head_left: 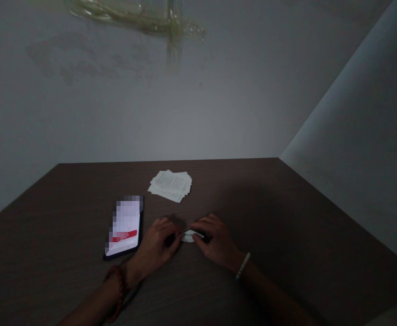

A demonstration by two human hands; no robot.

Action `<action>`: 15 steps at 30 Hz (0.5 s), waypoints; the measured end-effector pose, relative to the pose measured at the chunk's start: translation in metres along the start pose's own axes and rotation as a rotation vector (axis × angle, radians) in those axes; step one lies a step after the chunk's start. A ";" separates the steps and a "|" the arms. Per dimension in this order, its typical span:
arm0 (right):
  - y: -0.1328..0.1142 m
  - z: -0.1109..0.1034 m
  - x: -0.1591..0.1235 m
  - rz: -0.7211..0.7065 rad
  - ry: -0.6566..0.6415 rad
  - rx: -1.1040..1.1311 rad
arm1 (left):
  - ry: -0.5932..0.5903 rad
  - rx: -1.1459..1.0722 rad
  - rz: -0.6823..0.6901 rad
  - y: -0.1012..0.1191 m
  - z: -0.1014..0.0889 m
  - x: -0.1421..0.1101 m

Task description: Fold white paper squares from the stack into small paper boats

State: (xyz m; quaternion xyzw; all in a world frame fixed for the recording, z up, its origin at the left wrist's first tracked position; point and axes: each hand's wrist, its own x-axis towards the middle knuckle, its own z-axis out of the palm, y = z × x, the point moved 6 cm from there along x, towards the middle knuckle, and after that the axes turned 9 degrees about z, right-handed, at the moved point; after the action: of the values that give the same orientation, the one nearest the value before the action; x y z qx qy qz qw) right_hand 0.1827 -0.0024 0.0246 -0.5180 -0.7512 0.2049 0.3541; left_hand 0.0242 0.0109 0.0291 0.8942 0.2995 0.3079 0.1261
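Observation:
My left hand (157,244) and my right hand (215,240) meet over a small white piece of paper (189,236) on the dark wooden table (286,217). The fingers of both hands are curled and pinch the paper's two ends, which lies low against the tabletop. A brown bead bracelet circles my left wrist and a pale bead bracelet my right. Most of the paper is covered by my fingertips.
A phone (125,226) with a lit screen lies just left of my left hand. A loose stack of printed white paper slips (170,184) sits farther back, near the middle of the table. Grey walls close the table in behind and on the right.

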 end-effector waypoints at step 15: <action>0.009 -0.005 0.001 0.110 0.058 0.042 | 0.090 0.091 -0.031 -0.003 -0.007 -0.002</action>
State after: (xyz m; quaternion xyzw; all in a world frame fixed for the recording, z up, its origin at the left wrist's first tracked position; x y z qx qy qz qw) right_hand 0.1922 0.0020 0.0223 -0.5565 -0.7068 0.2247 0.3746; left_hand 0.0172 0.0120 0.0318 0.8796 0.3322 0.3317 0.0765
